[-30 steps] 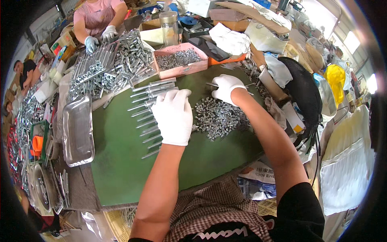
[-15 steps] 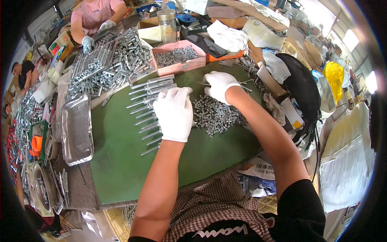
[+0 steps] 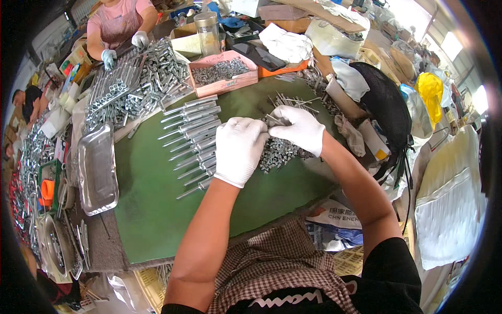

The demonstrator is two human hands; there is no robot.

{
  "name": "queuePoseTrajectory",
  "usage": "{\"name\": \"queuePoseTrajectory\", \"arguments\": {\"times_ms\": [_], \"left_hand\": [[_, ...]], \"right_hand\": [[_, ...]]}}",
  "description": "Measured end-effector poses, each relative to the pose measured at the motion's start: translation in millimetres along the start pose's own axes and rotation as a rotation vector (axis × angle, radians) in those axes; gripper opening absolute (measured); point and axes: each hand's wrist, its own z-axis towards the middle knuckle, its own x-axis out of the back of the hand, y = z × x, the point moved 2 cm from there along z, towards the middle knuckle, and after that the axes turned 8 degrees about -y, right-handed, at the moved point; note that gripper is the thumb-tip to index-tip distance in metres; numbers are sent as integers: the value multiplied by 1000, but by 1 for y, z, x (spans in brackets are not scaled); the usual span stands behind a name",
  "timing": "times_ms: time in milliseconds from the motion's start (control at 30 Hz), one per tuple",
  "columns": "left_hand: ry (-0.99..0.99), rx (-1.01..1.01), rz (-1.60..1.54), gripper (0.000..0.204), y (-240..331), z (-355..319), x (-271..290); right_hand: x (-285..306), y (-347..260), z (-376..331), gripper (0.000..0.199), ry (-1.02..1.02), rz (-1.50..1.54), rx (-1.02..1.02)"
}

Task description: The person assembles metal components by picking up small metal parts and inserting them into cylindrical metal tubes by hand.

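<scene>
My left hand (image 3: 241,149), in a white glove, is closed with its fingertips against my right hand; what it holds, if anything, is hidden. My right hand (image 3: 302,130), also gloved in white, pinches a thin metal pin (image 3: 275,120) that points toward the left hand. Both hands hover over a pile of small grey metal pieces (image 3: 278,156), nut-like in shape. Left of my left hand lies a row of metal tubes with thin pins (image 3: 193,137) sticking out leftward. Beyond my right hand, loose thin pins (image 3: 296,101) lie in a heap.
A green work surface (image 3: 151,225) lies under everything. At its far edge stands a pink box (image 3: 250,78) of small metal parts. To the left are a clear plastic tray (image 3: 98,175) and a heap of metal tubes (image 3: 170,70); a co-worker (image 3: 117,26) works behind it.
My right hand has come back from the loose pins toward me, uncovering them. My left hand has moved right, off the row of tubes, and the two hands now meet.
</scene>
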Motion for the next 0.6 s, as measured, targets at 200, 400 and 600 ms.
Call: {"name": "queuePoseTrajectory", "arguments": {"times_ms": [200,400,600], "left_hand": [[-42,10,117,13,2,-5,-4],[-298,113,355,9,-3,-8,-10],[-213,162,410,5,-10,-8,-6]], "right_hand": [[-7,0,-8,30,5,-116,-20],[-11,-14,-21,34,-21,-552,42],[28,0,-8,33,153,-699,-156]]}}
